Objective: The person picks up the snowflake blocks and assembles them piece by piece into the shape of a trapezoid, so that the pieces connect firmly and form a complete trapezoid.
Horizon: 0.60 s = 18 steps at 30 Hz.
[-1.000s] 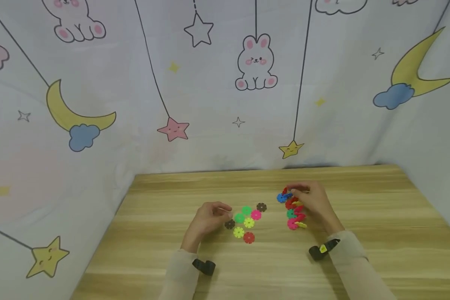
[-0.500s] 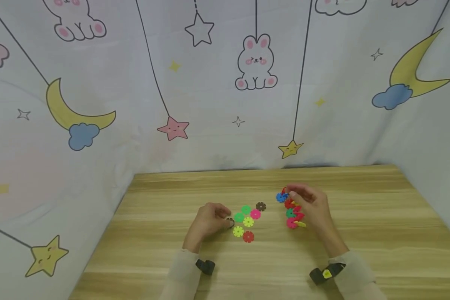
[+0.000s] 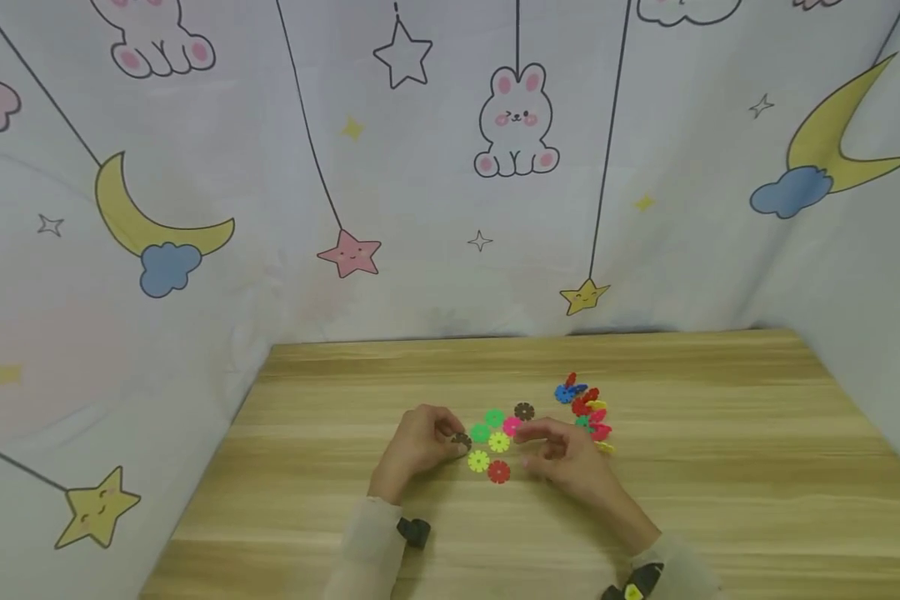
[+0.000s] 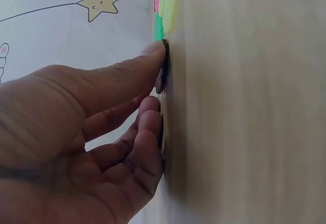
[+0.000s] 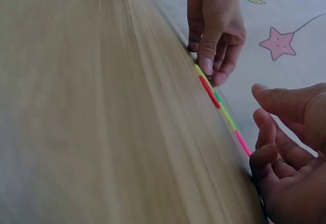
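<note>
In the head view my left hand (image 3: 422, 443) pinches a brown notched plastic disc (image 3: 462, 441) at the left of a flat group of discs. The left wrist view shows its thumb on the edge of this dark disc (image 4: 162, 71), low against the table. My right hand (image 3: 570, 457) is just right of the group, thumb and fingers apart, nothing between them. Its fingertips are nearest a pink disc (image 3: 512, 427), partly covering it. Also in the group lie yellow discs (image 3: 498, 442), green discs (image 3: 480, 433), a red disc (image 3: 498, 472) and another brown disc (image 3: 524, 412).
Joined discs stand to the right: a blue and red cluster (image 3: 566, 392) at the back and a red, yellow and green one (image 3: 591, 408) before it, partly behind my right hand. The wooden table (image 3: 330, 392) meets a printed cloth (image 3: 420, 308) at its back edge.
My right hand has left the joined discs and moved left and nearer to the flat group. The left hand has taken hold of the brown disc, which now tilts.
</note>
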Available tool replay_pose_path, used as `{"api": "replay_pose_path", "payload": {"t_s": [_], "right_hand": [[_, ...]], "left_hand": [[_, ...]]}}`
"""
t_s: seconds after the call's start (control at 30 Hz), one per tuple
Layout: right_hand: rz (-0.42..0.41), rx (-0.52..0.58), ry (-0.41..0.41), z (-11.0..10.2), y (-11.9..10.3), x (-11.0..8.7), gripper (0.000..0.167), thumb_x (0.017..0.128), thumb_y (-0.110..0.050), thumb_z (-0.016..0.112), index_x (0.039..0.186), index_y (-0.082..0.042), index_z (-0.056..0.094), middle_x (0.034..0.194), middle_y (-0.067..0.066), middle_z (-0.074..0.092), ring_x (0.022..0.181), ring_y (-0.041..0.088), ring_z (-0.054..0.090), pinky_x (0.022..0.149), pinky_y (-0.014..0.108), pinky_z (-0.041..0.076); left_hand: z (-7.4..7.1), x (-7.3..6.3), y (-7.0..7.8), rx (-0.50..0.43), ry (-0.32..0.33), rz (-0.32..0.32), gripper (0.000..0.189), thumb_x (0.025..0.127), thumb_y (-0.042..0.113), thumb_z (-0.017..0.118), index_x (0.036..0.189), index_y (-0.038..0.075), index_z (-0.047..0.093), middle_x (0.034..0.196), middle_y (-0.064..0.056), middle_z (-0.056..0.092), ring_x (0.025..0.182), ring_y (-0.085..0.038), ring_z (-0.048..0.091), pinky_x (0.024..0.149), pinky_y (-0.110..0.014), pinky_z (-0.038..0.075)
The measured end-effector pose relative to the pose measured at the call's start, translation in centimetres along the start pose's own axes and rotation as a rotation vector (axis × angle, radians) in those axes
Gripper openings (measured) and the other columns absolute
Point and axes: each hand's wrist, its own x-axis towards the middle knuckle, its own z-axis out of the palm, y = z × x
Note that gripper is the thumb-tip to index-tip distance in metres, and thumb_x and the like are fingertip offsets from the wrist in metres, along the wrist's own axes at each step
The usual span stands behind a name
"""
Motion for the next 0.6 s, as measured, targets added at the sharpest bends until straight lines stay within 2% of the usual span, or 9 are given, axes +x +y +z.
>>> {"api": "replay_pose_path", "payload": {"t_s": [0.17, 0.33, 0.43, 0.6], "right_hand": [[0.0, -0.139, 0.014, 1.8, 0.1, 0.0, 0.04, 0.086, -0.021, 0.091, 0.122, -0.015, 0.077, 0.113, 0.003, 0.082, 0.066, 0.005, 0.05, 0.058, 0.019, 0.042], [-0.015, -0.303, 0.046, 2.8, 0.2, -0.1, 0.042, 0.08, -0.025, 0.096, 0.118, -0.022, 0.077, 0.103, -0.013, 0.081, 0.064, 0.004, 0.047, 0.057, 0.021, 0.039], [-0.012, -0.322, 0.05, 3.0, 0.3, 0.0, 0.041, 0.08, -0.023, 0.096, 0.116, -0.021, 0.077, 0.101, -0.014, 0.081, 0.066, 0.005, 0.048, 0.059, 0.021, 0.04], [-0.001, -0.266, 0.025, 2.7, 0.2, 0.1, 0.042, 0.081, -0.014, 0.093, 0.119, -0.017, 0.075, 0.103, -0.007, 0.08, 0.071, 0.009, 0.051, 0.061, 0.022, 0.042]], "left_hand": [[0.1, 0.2, 0.1, 0.016, -0.013, -0.001, 0.021, 0.084, 0.008, 0.091, 0.099, 0.007, 0.076, 0.096, -0.006, 0.075, 0.083, -0.015, 0.063, 0.076, -0.03, 0.054], [-0.1, 0.2, 0.1, -0.007, -0.013, 0.027, 0.023, 0.085, 0.006, 0.089, 0.099, 0.007, 0.072, 0.094, -0.007, 0.076, 0.081, -0.014, 0.066, 0.075, -0.03, 0.055], [-0.1, 0.1, 0.2, -0.038, -0.021, 0.045, 0.02, 0.087, 0.006, 0.088, 0.097, 0.008, 0.072, 0.09, -0.006, 0.076, 0.079, -0.012, 0.067, 0.076, -0.029, 0.056], [0.1, 0.1, 0.6, -0.174, -0.105, 0.044, 0.017, 0.089, 0.009, 0.088, 0.095, 0.009, 0.072, 0.082, -0.004, 0.075, 0.073, -0.011, 0.065, 0.069, -0.027, 0.053]]}}
